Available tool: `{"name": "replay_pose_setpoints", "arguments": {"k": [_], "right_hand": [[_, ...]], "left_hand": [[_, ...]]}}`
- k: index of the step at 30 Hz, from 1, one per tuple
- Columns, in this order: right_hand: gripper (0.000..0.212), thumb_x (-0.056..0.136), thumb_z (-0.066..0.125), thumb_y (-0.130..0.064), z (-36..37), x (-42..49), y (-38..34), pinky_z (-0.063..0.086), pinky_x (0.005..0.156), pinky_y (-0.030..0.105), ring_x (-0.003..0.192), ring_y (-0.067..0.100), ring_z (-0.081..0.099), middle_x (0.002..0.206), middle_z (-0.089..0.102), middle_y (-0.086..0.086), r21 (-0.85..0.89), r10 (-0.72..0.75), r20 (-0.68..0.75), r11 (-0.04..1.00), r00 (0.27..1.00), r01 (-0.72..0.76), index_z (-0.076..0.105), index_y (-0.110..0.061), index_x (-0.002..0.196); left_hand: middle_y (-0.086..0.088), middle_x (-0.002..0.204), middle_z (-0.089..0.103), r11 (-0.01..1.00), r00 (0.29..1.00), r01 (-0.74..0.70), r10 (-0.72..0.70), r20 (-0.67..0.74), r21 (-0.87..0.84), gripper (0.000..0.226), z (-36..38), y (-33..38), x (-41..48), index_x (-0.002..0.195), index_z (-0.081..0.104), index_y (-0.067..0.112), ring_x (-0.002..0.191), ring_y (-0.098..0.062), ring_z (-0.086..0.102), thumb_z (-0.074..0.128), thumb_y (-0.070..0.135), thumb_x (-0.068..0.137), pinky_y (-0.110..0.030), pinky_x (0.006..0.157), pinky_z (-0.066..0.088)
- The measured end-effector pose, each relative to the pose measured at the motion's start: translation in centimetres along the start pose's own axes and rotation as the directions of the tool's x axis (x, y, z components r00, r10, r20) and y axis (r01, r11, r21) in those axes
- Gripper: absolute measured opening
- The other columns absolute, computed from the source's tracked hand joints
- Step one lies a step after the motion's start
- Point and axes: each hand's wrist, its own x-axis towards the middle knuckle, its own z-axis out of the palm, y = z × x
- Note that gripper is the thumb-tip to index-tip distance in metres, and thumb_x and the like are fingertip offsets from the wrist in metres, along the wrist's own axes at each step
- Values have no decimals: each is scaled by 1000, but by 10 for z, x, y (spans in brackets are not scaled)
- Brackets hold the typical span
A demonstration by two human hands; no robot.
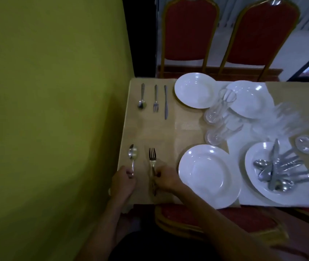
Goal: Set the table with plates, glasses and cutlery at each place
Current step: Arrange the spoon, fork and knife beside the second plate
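Observation:
My left hand pinches the handle of a spoon that lies on the beige table near its front left corner. Beside it my right hand pinches the handle of a fork. A white plate sits just right of the fork. At the far place a spoon, a fork and a knife lie in a row left of another white plate. Two empty glasses stand between the two plates.
On a white cloth to the right sit a third plate, a plate holding several pieces of cutlery and more glasses. Two red chairs stand behind the table. A green wall runs along the left.

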Motion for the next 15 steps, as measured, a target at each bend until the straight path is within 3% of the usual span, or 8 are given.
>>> {"name": "replay_pose_setpoints", "arguments": {"k": [4,8,13,15], "right_hand": [[7,81,64,-17,28,15,6,58,75,42,77,21,67,76,68,5,17,51,-27,999,998,-51,64,-10,79],[15,81,69,-10,28,10,-2,41,59,16,79,12,58,73,54,-11,39,31,-64,999,997,-29,62,-18,91],[25,83,67,-2,24,16,-7,37,55,10,81,10,57,100,69,4,44,26,-75,999,997,-23,66,-11,107],[26,83,67,-1,26,18,-8,45,60,14,85,15,63,103,71,7,27,9,-73,1000,997,-7,66,-10,108]], "left_hand": [[3,85,66,1000,1000,24,-23,-16,2,28,3,-12,0,80,53,32,85,-21,65,72,12,75,-30,70,50],[3,88,66,999,999,6,-4,-38,52,31,8,-22,-2,73,49,34,83,-19,64,74,18,75,-36,71,54],[2,87,66,1000,999,-5,6,-42,15,29,7,-23,0,78,53,30,82,-19,63,77,15,75,-38,72,55],[3,83,64,1000,998,-10,9,-66,-14,24,6,-24,-2,81,57,25,79,-17,62,78,13,76,-32,67,51]]}}
